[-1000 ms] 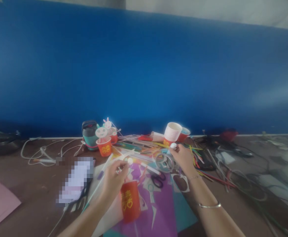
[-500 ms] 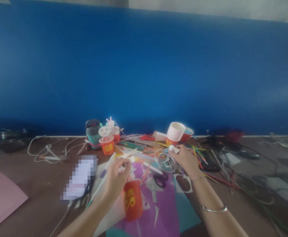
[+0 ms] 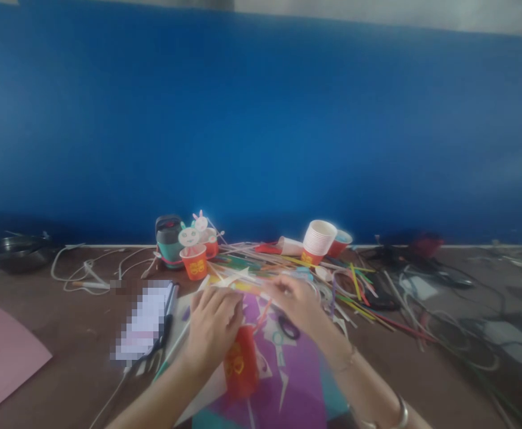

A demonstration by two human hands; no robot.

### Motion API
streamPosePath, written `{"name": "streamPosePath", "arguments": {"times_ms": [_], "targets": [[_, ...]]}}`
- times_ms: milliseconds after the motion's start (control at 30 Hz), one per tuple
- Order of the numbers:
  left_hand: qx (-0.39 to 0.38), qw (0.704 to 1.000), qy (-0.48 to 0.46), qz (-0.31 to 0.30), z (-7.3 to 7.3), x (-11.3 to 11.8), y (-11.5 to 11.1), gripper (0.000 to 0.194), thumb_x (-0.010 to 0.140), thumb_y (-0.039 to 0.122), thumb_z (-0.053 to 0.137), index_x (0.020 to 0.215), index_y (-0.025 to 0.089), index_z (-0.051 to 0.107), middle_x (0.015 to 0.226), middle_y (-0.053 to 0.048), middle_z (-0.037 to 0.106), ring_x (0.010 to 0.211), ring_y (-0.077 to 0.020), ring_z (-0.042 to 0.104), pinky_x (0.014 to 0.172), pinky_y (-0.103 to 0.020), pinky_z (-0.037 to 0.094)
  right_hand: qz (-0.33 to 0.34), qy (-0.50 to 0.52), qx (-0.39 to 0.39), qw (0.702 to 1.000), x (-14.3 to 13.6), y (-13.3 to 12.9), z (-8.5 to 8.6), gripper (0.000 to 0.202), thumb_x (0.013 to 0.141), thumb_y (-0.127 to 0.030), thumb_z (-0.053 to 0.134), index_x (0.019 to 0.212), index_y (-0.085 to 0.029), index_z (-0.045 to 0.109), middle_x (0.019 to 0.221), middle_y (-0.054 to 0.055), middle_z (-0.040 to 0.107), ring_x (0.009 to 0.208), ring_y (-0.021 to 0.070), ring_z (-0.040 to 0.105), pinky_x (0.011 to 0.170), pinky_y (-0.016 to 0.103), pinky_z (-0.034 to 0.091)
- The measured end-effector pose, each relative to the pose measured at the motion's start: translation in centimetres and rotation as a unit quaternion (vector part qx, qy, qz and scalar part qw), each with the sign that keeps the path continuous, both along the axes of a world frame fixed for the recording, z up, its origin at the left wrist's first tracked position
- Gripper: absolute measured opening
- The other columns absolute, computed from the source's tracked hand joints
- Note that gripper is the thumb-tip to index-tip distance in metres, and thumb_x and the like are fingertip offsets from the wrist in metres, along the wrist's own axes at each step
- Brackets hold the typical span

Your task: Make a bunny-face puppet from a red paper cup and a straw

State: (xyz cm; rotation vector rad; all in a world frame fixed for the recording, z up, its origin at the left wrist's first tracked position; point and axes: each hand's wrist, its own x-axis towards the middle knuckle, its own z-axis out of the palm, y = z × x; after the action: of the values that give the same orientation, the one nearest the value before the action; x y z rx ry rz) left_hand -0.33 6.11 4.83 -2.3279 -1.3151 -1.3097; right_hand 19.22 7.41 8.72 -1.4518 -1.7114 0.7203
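My left hand (image 3: 214, 322) is closed, its fingers curled down just above and beside a red paper cup (image 3: 242, 363) with yellow print; what it holds is hidden behind the fingers. To the right, my right hand (image 3: 294, 298) has its fingers pinched together over the craft pieces, and anything between them is too small to make out. Under both lie purple paper (image 3: 303, 375) and white cut-outs. Dark-handled scissors (image 3: 288, 328) rest just below my right hand.
Behind stand a stack of white cups (image 3: 319, 238), a red cup with a rabbit face (image 3: 193, 262) and a teal container (image 3: 169, 241). Colored sticks are scattered at the back. A phone (image 3: 145, 322) lies left, pink paper (image 3: 6, 363) farther left, cables on both sides.
My right hand has moved left and toward me, leaving the spot by the cup stack, where it pinched a small white piece. My left hand has turned, its back now facing up.
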Motion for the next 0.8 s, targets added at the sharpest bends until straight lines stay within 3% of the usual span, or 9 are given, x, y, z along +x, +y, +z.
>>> {"name": "streamPosePath", "arguments": {"times_ms": [133,267,400,500,667,800], "targets": [[0.084,0.994,0.064,0.008,-0.4,0.2,-0.7,0.017,0.090,0.014,0.054,0.094,0.023,0.068,0.091,-0.001,0.074,0.084,-0.0208,0.061,0.084,-0.038,0.032,0.010,0.096,-0.045,0.994,-2.9,-0.9,-1.2,0.035,0.081,-0.048,0.058,0.063,-0.018,0.058,0.059,-0.002,0.054,0.058,0.0135,0.050,0.056,0.025,0.038],[0.065,0.996,0.058,0.009,-0.4,0.2,-0.8,0.018,0.090,0.017,0.056,0.099,0.027,0.069,0.092,0.000,0.074,0.086,-0.0217,0.060,0.085,-0.039,0.032,-0.012,0.113,-0.049,0.992,-2.8,-0.7,-1.7,0.025,0.078,-0.037,0.057,0.065,-0.017,0.063,0.063,0.001,0.059,0.064,0.0161,0.054,0.061,0.026,0.041],[-0.067,0.997,-0.014,0.027,-0.4,-0.3,0.6,0.025,0.087,0.024,0.057,0.111,0.025,0.065,0.102,-0.005,0.071,0.096,-0.0251,0.060,0.084,-0.038,0.039,-0.006,0.084,0.023,0.996,-1.6,0.1,-1.5,0.027,0.080,-0.039,0.053,0.068,-0.018,0.064,0.075,0.005,0.064,0.077,0.0203,0.059,0.072,0.030,0.043],[-0.163,0.982,-0.097,0.000,-0.9,-0.8,2.0,0.023,0.085,0.026,0.054,0.104,0.022,0.067,0.101,-0.006,0.071,0.098,-0.0257,0.061,0.088,-0.041,0.044,-0.022,0.065,0.037,0.997,-0.6,0.8,-1.4,0.022,0.079,-0.037,0.057,0.068,-0.018,0.063,0.080,0.005,0.067,0.081,0.0209,0.060,0.073,0.030,0.043],[-0.326,0.930,-0.156,-0.065,-0.9,-0.4,2.0,0.024,0.082,0.029,0.056,0.099,0.022,0.071,0.101,-0.007,0.072,0.097,-0.0250,0.064,0.086,-0.039,0.049,-0.041,0.125,-0.161,0.978,0.6,0.8,-0.8,0.019,0.075,-0.038,0.063,0.071,-0.019,0.063,0.056,-0.003,0.056,0.054,0.0132,0.053,0.051,0.024,0.037],[-0.394,0.901,-0.137,-0.116,-0.4,0.4,1.1,0.026,0.082,0.030,0.058,0.104,0.024,0.070,0.107,-0.007,0.072,0.098,-0.0238,0.066,0.084,-0.035,0.051,-0.008,0.230,-0.252,0.940,0.7,0.8,-1.0,0.022,0.070,-0.038,0.067,0.080,-0.018,0.064,0.059,-0.002,0.061,0.053,0.0132,0.058,0.048,0.023,0.036]]}}
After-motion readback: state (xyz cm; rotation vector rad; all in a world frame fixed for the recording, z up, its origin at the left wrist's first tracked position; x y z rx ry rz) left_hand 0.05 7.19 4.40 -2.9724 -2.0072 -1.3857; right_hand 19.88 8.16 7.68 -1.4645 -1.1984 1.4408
